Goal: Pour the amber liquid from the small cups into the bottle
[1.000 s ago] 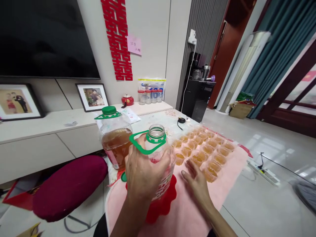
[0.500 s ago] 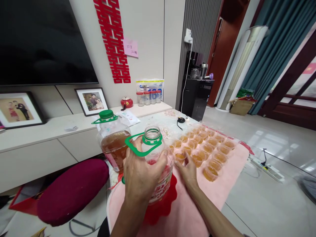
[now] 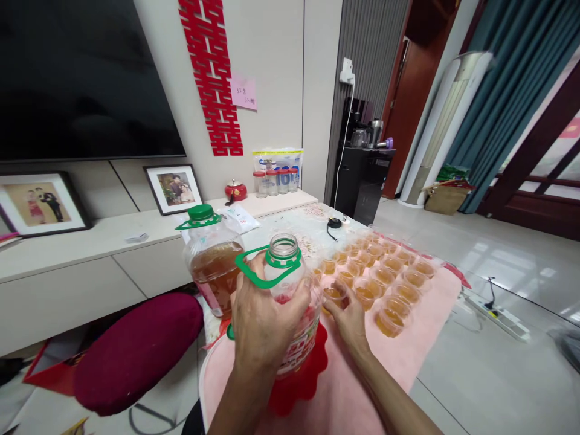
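My left hand is wrapped around the upper body of a clear plastic jug with an uncapped mouth and a green carry handle. The jug stands upright on a red scalloped mat. To the right of it, my right hand has its thumb and fingers around a small clear plastic cup of amber liquid. Rows of similar filled cups stand beyond on a pink cloth. Left of my left hand is a second jug, green-capped and partly full of brown liquid.
A maroon round stool is at the left, beside a white cabinet. Red-lidded jars and a black cable lie toward the back. A power strip is on the floor at the right.
The view has shifted slightly, so everything sits a little further right and lower. My right fingers have moved a bit over the cup's rim; my left hand keeps its grip on the jug.
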A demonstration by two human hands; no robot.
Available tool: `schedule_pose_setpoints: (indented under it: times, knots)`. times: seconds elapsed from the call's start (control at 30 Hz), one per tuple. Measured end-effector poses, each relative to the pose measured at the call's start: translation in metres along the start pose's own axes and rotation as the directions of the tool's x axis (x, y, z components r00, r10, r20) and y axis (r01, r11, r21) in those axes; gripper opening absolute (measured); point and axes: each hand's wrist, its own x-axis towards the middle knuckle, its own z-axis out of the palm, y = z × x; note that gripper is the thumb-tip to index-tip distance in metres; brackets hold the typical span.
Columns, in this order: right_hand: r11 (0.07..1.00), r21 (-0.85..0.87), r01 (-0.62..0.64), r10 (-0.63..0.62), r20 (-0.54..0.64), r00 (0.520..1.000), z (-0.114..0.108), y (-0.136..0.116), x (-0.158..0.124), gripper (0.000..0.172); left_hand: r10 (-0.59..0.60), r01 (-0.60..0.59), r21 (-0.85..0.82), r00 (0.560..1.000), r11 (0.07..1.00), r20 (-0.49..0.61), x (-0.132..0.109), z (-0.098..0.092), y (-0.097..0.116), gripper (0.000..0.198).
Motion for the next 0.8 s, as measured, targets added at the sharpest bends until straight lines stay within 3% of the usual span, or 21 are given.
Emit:
schedule_pose_setpoints:
  times: [0.17,0.3,0.47,0.63,0.8]
  knots:
    - [0.998,0.040,0.050,-0.054,0.105,0.993,-0.009,-0.053,-0.007,0.069,0.010,-0.012,-0.064,0.999,0.998,-0.036,-0.001,0.003,-0.001,0.042]
    - [0.991,0.046,0.126,-0.134,0.242,0.961,-0.018,-0.104,0.003,0.064,0.053,-0.058,-0.084,0.996,0.995,-0.068,-0.002,0.004,0.002,0.036]
    - [0.937,-0.061,0.344,-0.305,0.338,0.891,-0.017,-0.165,0.029,0.059,0.020,-0.029,-0.106,0.996,0.994,-0.087,-0.005,0.005,0.006,0.041]
    - [0.896,-0.084,0.437,-0.364,0.428,0.827,-0.006,-0.201,0.051,0.062,0.013,-0.025,-0.126,0.996,0.992,-0.091,-0.006,0.006,0.008,0.042]
    - [0.800,-0.107,0.590,-0.464,0.512,0.723,0.006,-0.221,0.062,0.051,-0.026,0.018,-0.139,0.998,0.990,-0.054,-0.004,0.002,0.011,0.045]
